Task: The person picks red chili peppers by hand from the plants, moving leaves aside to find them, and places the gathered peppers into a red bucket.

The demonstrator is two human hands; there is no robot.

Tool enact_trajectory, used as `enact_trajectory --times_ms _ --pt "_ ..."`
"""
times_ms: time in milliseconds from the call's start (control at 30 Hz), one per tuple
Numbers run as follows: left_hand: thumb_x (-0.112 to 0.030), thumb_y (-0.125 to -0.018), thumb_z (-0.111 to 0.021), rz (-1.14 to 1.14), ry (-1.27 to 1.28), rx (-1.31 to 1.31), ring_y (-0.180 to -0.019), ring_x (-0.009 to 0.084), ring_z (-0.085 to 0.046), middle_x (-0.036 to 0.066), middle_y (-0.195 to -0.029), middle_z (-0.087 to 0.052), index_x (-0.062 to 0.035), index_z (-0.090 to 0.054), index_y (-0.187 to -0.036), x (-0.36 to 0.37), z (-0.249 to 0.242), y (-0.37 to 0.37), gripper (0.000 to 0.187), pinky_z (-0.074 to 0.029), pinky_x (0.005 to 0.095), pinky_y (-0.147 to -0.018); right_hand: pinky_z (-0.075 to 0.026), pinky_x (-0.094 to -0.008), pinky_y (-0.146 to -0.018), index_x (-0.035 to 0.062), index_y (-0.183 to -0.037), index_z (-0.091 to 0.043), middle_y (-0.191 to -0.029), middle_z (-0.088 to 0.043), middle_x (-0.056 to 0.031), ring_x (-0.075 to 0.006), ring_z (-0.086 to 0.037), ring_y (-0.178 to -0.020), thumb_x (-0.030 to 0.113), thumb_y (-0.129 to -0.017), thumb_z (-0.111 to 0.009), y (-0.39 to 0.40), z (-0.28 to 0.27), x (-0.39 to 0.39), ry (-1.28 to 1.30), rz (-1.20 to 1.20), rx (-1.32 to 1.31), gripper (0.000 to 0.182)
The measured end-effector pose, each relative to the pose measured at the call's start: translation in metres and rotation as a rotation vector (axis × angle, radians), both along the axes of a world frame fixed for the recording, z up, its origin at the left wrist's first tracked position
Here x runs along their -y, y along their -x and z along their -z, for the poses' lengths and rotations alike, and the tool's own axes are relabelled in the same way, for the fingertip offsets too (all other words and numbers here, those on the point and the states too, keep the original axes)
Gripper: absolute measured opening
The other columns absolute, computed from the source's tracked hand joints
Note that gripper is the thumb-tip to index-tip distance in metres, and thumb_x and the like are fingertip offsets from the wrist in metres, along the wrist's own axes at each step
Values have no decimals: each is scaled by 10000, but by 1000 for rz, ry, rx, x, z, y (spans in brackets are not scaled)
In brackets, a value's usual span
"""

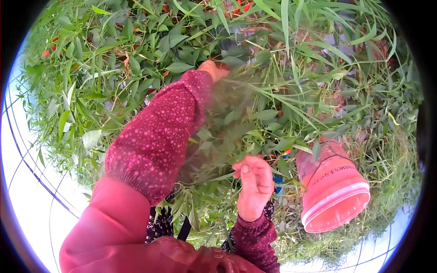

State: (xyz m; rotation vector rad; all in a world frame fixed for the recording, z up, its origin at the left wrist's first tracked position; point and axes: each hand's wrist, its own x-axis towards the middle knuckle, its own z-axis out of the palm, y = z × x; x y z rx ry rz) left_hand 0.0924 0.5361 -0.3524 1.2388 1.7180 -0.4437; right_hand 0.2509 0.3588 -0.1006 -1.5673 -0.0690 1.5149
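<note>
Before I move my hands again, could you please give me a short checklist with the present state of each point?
1. Left hand clear of the leaves: not ok, it is in among them.
2. Left hand's grip visible: cannot tell, its fingers are blurred and partly hidden.
3. Right hand in view: ok, below the left in the picture, fingers curled.
4. Bucket mouth uncovered: ok.
5. Bucket contents: cannot tell, its depth is out of view.
6. Red fruit in sight: ok, some at upper left.
</note>
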Motion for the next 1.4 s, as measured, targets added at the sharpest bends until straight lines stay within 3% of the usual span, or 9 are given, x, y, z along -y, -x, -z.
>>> enact_trajectory --times_ms 133,167,267,300,400,500,667,1000,1400 --pt "-337 -736 -691 -108 10 84 -824 219 -604 115 -949 -649 -10 -603 -1080 -4 15 -10 483 -460 315 -760 -436 -225 -673 37 -1044 -534 -872 -608 -33 -115 -570 -802 80 -876 -551 34 32 11 -16 75 -154 175" --pt "-300 -779 -643 251 -21 25 -863 236 -603 116 -1029 -619 -59 -514 -1190 -5 16 -14 494 -461 319 -780 -424 -219 -700 36 -1065 -524 -899 -594 -27 -102 -551 -826 56 -885 -527 38 35 13 8 19 -198 181" --pt "-190 -891 -453 391 42 -139 -960 292 -593 112 -1228 -513 -257 -245 -1389 20 143 11 544 -463 342 -836 -397 -205 -712 37 -1084 -513 -926 -579 -15 -82 -525 -841 47 -900 -499 44 36 7 16 -47 -254 185" --pt "-182 -884 -462 67 81 -233 -970 288 -590 122 -1218 -517 -220 -317 -1354 11 96 -14 493 -467 339 -826 -398 -207 -715 37 -1085 -512 -927 -579 -14 -80 -525 -843 54 -901 -500 46 35 6 13 -42 -295 185" --pt "-203 -789 -614 445 22 -297 -862 231 -610 124 -1034 -598 -22 -513 -1164 24 138 4 428 -491 317 -696 -399 -209 -716 40 -1090 -511 -931 -580 -13 -77 -525 -850 75 -904 -503 45 33 4 7 -62 -350 189" --pt "-182 -698 -701 -722 -151 289 -540 142 -531 53 -722 -605 -17 -596 -951 10 19 -14 321 -417 271 -481 -402 -214 -718 40 -1092 -511 -935 -581 -14 -80 -528 -855 85 -907 -500 46 35 2 38 -94 -345 191" --pt "-116 -745 -656 -950 -233 647 -459 79 -462 10 -711 -601 -82 -547 -788 10 -33 -4 123 -319 228 -399 -415 -227 -709 29 -1089 -510 -929 -586 -29 -95 -540 -839 92 -906 -498 42 33 -13 65 -118 -328 194" --pt "-81 -785 -651 -680 -196 716 -983 113 -522 28 -1034 -589 -62 -598 -1002 92 -92 -13 224 -408 276 -888 -442 -239 -676 8 -1066 -526 -911 -597 -61 -119 -561 -825 71 -881 -517 25 45 -28 99 14 -255 195" --pt "-4 -806 -581 -834 -269 947 -986 111 -508 44 -1071 -571 -30 -563 -1040 120 -133 -55 236 -429 285 -849 -431 -254 -750 31 -1101 -518 -1039 -576 -57 -137 -541 -942 74 -853 -553 3 58 -32 150 240 -98 254"
